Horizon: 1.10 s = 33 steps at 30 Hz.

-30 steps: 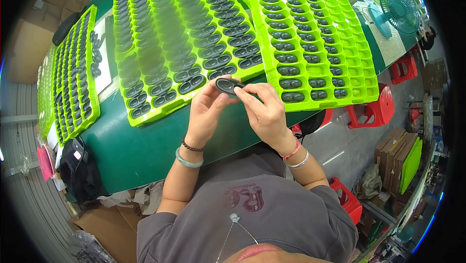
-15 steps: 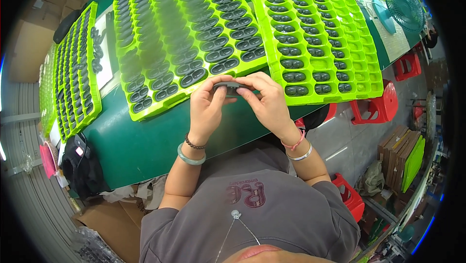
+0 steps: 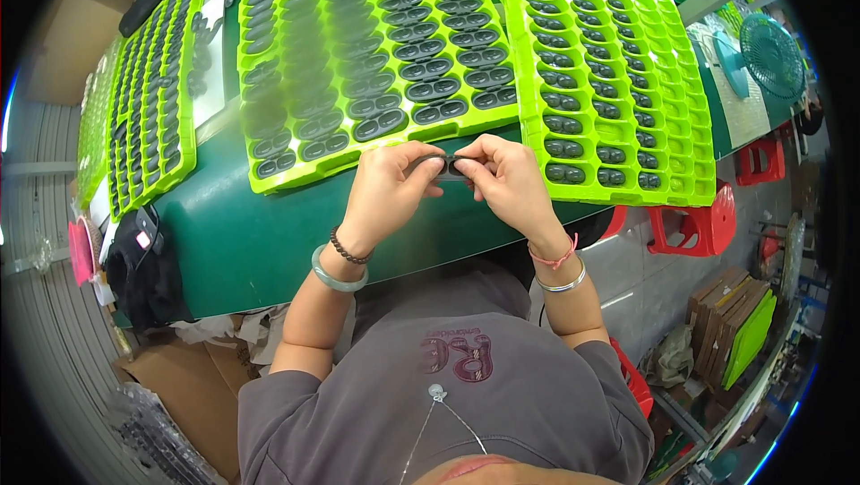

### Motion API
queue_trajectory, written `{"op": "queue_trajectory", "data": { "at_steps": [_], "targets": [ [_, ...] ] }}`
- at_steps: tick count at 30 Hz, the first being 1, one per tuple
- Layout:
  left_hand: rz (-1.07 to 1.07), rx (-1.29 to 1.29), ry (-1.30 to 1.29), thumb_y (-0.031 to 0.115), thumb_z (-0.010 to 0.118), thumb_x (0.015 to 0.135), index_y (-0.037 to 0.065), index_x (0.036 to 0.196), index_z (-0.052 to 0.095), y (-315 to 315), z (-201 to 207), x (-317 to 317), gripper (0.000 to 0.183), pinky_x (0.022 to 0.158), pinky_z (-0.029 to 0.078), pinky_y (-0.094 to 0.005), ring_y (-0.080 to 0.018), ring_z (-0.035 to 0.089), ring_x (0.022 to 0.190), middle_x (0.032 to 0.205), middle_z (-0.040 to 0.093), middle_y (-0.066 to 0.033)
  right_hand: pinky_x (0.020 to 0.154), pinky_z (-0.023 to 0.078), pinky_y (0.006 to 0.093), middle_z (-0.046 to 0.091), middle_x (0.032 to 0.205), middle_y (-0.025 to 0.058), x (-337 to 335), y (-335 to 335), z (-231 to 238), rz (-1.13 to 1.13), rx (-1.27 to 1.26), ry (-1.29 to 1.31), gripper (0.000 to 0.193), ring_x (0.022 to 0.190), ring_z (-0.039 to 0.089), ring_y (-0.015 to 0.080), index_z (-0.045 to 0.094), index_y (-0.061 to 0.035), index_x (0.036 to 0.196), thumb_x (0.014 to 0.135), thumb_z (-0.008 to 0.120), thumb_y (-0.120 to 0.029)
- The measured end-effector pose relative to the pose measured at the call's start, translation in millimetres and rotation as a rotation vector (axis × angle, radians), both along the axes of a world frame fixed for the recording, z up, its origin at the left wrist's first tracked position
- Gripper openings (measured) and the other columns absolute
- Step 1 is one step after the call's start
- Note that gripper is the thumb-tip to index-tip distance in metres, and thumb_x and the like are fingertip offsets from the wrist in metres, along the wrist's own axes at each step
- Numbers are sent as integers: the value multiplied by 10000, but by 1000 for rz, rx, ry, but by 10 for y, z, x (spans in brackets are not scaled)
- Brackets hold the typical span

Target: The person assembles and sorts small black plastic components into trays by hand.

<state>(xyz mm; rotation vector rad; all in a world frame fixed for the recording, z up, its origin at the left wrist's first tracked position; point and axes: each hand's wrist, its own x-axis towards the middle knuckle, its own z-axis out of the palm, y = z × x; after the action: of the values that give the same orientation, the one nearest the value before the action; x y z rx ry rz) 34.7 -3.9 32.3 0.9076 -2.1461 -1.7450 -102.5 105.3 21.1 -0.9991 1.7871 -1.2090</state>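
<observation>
Above the table's near edge, a dark oval plastic piece [image 3: 451, 166] is pinched between my two hands; the fingers cover much of it. My left hand [image 3: 394, 182] grips its left end with thumb and forefinger. At the other end, my right hand [image 3: 507, 182] closes on it the same way. Just beyond my hands lies a bright green tray [image 3: 327, 165] with rows of dark oval pieces, each with two hollows. To the right, another green tray [image 3: 618, 194] holds glossy dark pieces of similar shape, and its right-hand pockets hold none.
On the left of the green table [image 3: 260, 261] is a third filled tray [image 3: 184, 171], beside loose dark parts on a white sheet [image 3: 210, 55]. A black bag [image 3: 143, 270] hangs at the left edge. A teal fan [image 3: 772, 55] stands far right; red stools [image 3: 694, 225] are below.
The dark piece has turned in my fingers, and my hands are closer together around it. My view has shifted, so the trays sit further right in the picture.
</observation>
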Motion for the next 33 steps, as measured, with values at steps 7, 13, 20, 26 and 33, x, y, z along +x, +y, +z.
{"op": "queue_trajectory", "data": {
  "at_steps": [7, 13, 20, 26, 33],
  "targets": [
    [-170, -104, 67, 94, 572, 859, -1, 1007, 634, -139, -43, 159, 186, 650, 499, -248, -115, 612, 742, 850, 635, -58, 534, 469, 206, 644, 789, 73, 62, 71, -110, -41, -96, -254, 203, 601, 598, 103, 615, 41, 1024, 851, 592, -63],
    [159, -580, 82, 76, 600, 829, 21, 941, 654, -896, 6, 579, 136, 633, 467, -263, -136, 597, 718, 800, 639, -61, 600, 487, 201, 605, 837, 81, 317, 255, -255, -14, -263, -113, 192, 677, 612, 116, 611, 41, 1029, 850, 588, -26],
    [399, -1044, -342, 156, 652, 776, 48, 898, 665, -2565, -89, 903, 163, 670, 489, -311, -216, 630, 724, 776, 661, -115, 543, 460, 212, 606, 774, 94, 438, 261, -440, -36, -314, 173, 87, 610, 595, 126, 635, 36, 895, 820, 604, 3],
    [205, -1023, -439, 162, 656, 758, 57, 899, 680, -2755, -106, 603, 177, 743, 486, -357, -276, 625, 799, 814, 660, -131, 541, 465, 231, 611, 768, 101, 430, 332, -444, -66, -320, 149, 84, 600, 599, 140, 636, 28, 885, 812, 607, -1],
    [-109, -1218, -770, 222, 646, 742, 53, 830, 668, -3300, -364, 289, 192, 693, 490, -414, -326, 615, 773, 820, 647, -147, 527, 473, 267, 614, 714, 102, 412, 456, -289, -89, -421, 316, 97, 588, 603, 195, 642, 14, 860, 762, 642, 16]
  ]
}}
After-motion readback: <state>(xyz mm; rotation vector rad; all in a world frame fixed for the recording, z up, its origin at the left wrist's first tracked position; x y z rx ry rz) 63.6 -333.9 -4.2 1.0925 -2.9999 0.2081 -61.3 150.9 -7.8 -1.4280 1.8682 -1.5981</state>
